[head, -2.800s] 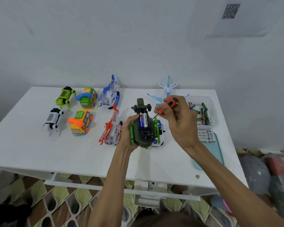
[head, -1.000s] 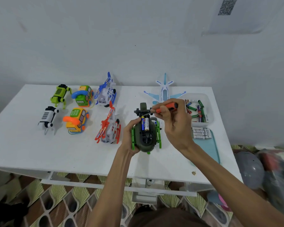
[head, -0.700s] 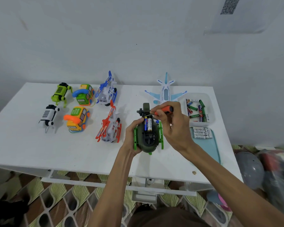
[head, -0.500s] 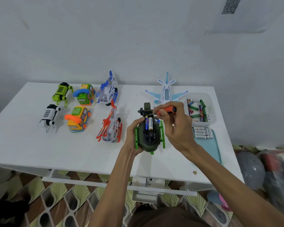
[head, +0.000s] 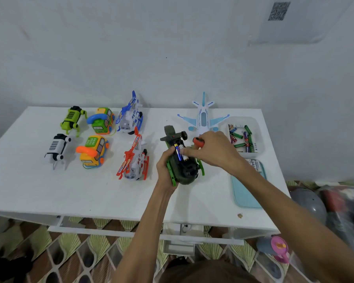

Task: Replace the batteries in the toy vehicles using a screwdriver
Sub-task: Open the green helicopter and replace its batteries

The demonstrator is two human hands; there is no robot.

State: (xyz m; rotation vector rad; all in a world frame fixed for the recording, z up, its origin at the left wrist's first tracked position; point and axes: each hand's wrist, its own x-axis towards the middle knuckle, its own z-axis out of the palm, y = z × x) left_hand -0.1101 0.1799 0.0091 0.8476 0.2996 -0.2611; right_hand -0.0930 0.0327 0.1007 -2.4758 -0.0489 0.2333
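Dark-green toy helicopter [head: 187,173] is flipped belly-up over the right half of the white table [head: 39,190]. Can't really tell if it's resting on the top or held just off it. The person's left hand [head: 164,167] has its fingers wrapped round the heli's left flank, thumb up by the open battery bay. A blue battery [head: 178,152] sits in that bay, and there's a paler one beside it that's mostly hidden.

The right hand [head: 215,149] comes in from the right with the orange screwdriver [head: 198,140] tucked in its curled grip. Only the handle end pokes out and the shaft is hidden. One finger of that hand reaches onto the batteries in the bay.

Just behind the hands is a white-and-blue toy plane [head: 202,119]. Left of the heli is a red toy chopper [head: 134,160], with a blue toy chopper [head: 130,117] behind it. Further left are a yellow phone car [head: 93,151] and a green phone car [head: 101,121], then a lime robot dog [head: 72,119] and a white robot dog [head: 56,148] at the far left.

Over on the right, a clear tub [head: 258,135] holds loose batteries [head: 241,137]. In front of it is a teal tray [head: 245,193] with a row of white cells [head: 254,163] at its far end. A QR code sheet [head: 278,11] is stuck on the wall, top right.
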